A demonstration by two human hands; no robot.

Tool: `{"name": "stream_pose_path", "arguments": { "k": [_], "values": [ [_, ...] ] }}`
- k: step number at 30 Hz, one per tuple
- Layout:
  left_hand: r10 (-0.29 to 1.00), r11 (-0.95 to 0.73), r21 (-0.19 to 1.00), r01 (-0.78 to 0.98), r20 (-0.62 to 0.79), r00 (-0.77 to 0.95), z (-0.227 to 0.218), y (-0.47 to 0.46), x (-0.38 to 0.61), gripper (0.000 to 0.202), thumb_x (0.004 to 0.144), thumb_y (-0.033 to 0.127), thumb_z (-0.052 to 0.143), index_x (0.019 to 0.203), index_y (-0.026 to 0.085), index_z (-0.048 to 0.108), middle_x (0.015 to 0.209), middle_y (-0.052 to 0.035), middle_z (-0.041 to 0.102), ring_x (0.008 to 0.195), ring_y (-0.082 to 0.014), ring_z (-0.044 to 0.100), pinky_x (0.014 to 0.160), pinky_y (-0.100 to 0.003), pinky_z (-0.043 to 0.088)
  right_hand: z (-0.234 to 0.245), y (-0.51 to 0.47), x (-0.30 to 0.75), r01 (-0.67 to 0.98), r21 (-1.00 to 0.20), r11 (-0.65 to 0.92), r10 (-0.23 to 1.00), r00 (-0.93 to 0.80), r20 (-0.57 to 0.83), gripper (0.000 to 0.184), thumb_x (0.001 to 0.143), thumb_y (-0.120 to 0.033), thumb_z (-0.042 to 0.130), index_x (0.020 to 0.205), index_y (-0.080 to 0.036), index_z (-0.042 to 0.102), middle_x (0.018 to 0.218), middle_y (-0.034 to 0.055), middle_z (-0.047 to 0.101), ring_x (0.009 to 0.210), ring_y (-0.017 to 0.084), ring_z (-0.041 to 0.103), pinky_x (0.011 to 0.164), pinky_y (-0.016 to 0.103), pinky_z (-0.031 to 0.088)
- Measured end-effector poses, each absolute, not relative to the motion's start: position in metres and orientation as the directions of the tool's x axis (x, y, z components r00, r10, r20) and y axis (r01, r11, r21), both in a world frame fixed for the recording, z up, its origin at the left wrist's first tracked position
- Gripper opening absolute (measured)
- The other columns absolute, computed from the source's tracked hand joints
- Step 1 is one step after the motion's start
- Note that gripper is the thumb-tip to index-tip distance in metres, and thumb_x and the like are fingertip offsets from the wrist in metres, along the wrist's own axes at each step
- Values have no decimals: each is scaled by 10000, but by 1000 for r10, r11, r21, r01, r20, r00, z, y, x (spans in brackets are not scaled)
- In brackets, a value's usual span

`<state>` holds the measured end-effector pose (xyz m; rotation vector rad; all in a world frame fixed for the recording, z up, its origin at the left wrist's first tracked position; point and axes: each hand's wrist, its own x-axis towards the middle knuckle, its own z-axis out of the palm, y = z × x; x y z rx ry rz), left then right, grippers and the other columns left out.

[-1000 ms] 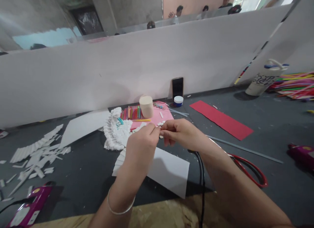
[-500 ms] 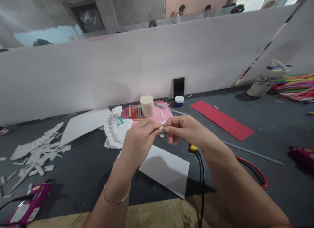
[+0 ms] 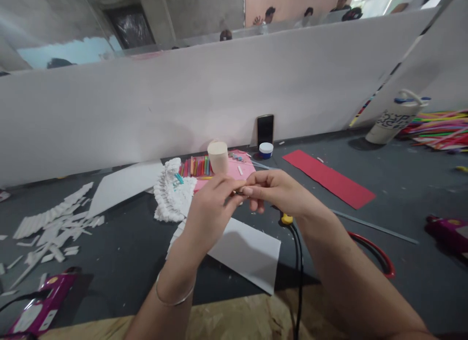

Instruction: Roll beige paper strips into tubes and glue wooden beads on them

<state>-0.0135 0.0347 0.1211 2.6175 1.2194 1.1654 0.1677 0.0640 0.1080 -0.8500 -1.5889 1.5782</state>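
My left hand and my right hand meet above the dark table, fingertips pinched together. Between them is a small pale piece, mostly covered by the fingers; its kind cannot be made out. Beneath my hands lies a white sheet of card. Just behind stands a cream-coloured cylinder beside a row of coloured sticks and a pink sheet. A fluffy white ruffled piece with a small teal item on it sits left of them.
Cut white strips and a purple corded tool lie left. Rightward are a red sheet, a thin grey strip, a red cable and a tumbler. A phone leans on the partition behind a small jar.
My fingertips have closed further over the small pale piece, which shows less now. Both hands stay in nearly the same place; the view has shifted slightly.
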Motion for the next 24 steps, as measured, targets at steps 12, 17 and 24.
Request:
{"name": "stream_pose_path", "arguments": {
  "k": [12,17,24],
  "values": [
    [645,-757,474,449,650,402,121,48,-26,18,834,183,666,833,200,661,816,0,668,794,-122,627,735,-239,499,105,65,173,-42,-994,-100,782,-622,-52,292,773,-415,738,818,-146,635,694,23,721,515,79,627,514,194,496],
    [631,-765,454,456,669,393,120,49,-28,22,830,213,675,828,198,658,811,1,676,793,-125,636,726,-239,504,109,60,176,-18,-1000,15,794,-607,23,252,817,-403,695,791,-167,610,680,4,707,545,79,626,556,201,503],
    [560,-791,230,567,643,521,117,48,-27,84,902,174,565,912,157,646,857,-30,670,801,-135,635,700,-245,491,116,53,174,196,-972,127,853,-522,7,219,878,-370,602,789,-171,628,695,9,704,566,84,623,564,203,477]
  ]
}}
